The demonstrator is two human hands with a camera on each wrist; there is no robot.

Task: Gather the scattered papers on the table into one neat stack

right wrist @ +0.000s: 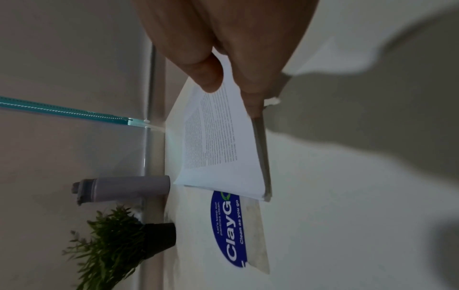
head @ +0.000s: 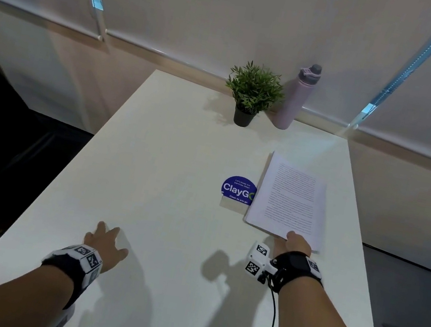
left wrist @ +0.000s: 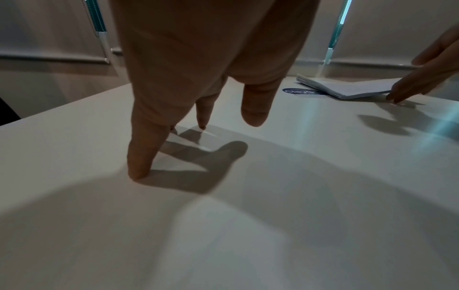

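A stack of printed papers (head: 291,199) lies on the right side of the white table (head: 169,155). My right hand (head: 294,239) pinches the stack's near edge. In the right wrist view the thumb (right wrist: 208,78) lies on the top sheet of the stack (right wrist: 218,147) and a finger (right wrist: 250,94) is against its edge and underside. That near edge sits slightly raised off the table. My left hand (head: 109,234) is on the near left of the table, holding nothing. In the left wrist view its straight fingertips (left wrist: 139,172) touch the bare tabletop, well apart from the stack (left wrist: 347,88).
A blue round ClayGo sticker (head: 238,190) is on the table, partly under the stack's left edge. A small potted plant (head: 252,92) and a lilac water bottle (head: 296,97) stand at the far edge by the window blinds. The table's right edge runs close to the stack.
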